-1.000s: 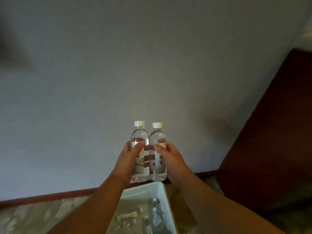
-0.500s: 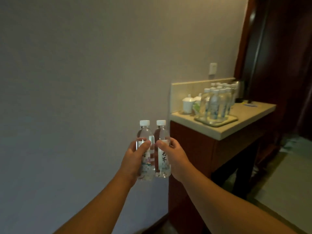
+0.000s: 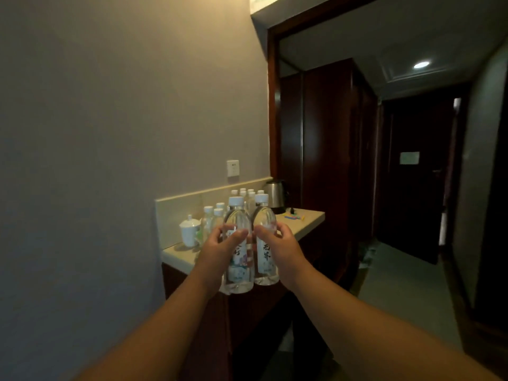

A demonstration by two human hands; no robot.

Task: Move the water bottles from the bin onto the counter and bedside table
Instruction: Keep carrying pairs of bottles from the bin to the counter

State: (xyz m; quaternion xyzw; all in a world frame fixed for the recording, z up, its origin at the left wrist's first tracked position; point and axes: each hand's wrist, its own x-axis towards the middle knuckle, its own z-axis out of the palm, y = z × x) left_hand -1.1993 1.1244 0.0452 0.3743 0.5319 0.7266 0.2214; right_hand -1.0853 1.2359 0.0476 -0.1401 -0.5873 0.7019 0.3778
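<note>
Before the stone-topped bench [image 3: 305, 225] against the wall, you hold two clear water bottles upright and side by side, their white caps level with the bottles already standing there. Your left hand [image 3: 220, 250] wraps the left bottle [image 3: 238, 266], thumb across its label; your right hand [image 3: 277, 246] curls round the right bottle [image 3: 265, 259] the same way, and the two bottles touch. Half a second ago the bench stood off to the right of your hands; now it sits directly behind them and looms larger, so you have turned toward it and closed in. Behind your hands stands a cluster of capped bottles [image 3: 248, 198], with a white lidded cup [image 3: 189, 229] to their left and a steel kettle [image 3: 275, 195] at the far end. A wall socket [image 3: 232, 168] sits above them. Newly in view on the right are a dark wooden wardrobe [image 3: 330, 149], a corridor door [image 3: 412, 171] and a ceiling light [image 3: 421, 64].
</note>
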